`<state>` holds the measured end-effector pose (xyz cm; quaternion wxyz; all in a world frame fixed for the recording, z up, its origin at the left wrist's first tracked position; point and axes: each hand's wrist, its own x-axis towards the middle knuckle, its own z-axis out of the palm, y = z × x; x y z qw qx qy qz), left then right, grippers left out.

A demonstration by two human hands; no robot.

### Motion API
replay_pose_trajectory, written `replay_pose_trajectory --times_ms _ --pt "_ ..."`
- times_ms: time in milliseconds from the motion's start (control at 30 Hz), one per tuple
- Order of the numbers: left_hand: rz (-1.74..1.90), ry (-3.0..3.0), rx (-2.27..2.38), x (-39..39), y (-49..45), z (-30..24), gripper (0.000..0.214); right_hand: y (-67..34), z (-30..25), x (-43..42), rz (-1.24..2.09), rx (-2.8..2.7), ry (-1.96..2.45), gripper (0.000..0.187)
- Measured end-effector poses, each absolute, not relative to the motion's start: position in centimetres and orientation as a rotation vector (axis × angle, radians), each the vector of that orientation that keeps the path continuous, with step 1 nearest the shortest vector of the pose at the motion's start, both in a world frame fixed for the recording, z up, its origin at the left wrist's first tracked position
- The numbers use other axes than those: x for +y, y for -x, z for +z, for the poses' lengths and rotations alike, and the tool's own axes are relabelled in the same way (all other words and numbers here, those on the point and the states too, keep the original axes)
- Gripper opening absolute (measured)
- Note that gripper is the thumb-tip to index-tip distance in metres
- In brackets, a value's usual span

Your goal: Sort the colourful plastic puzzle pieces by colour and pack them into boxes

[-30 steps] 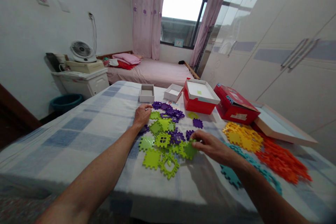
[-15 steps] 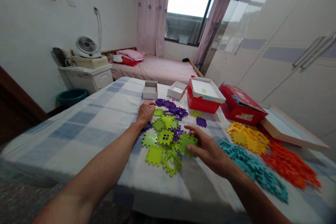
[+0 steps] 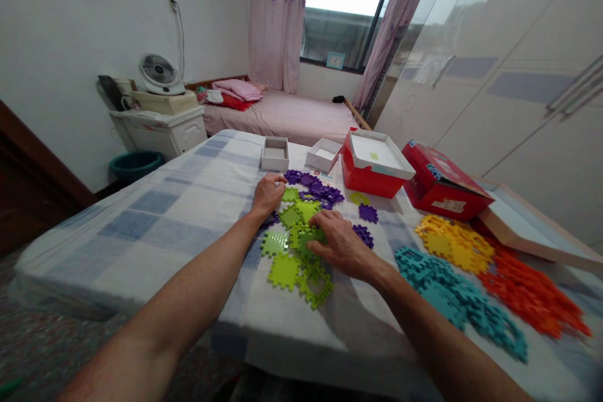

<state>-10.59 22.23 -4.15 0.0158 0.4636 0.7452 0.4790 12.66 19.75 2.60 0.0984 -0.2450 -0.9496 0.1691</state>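
Right hand (image 3: 339, 242) has shifted left over the lime-green tile pile (image 3: 284, 271), carrying a flat, tooth-edged green tile (image 3: 308, 245) pinched between thumb and fingers. Left hand (image 3: 270, 193): fingers curled beside purple interlocking tiles (image 3: 325, 193); grip cannot be told. Pile: smooth, notched squares, one openwork tile (image 3: 325, 295), lying on checked cloth (image 3: 202, 195).

The right hand (image 3: 342, 243) has moved leftward with the lime-green, notched plastic square (image 3: 309, 237) between its thumb and fingers, now over other lime-green pieces (image 3: 291, 217); a purple notched plastic piece (image 3: 363, 235), hidden half a second ago, shows right of the fingers.
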Motion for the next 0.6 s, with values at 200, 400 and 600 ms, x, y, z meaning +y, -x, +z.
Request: replay_pose_trajectory --times_ms 200,400,600 --pt "1.547 -1.537 2.311 21.7 9.6 -3.4 0.027 -13.3 1.7 19.4 0.444 -2.716 0.74 0.021" --pt "1.583 -1.726 2.296 21.4 7.1 -1.1 0.025 -14.3 0.8 20.0 0.634 -2.441 0.953 0.029" --pt "1.225 -2.081 2.051 18.1 5.4 1.7 0.025 -15.1 0.1 20.6 0.595 -2.438 1.001 0.023"
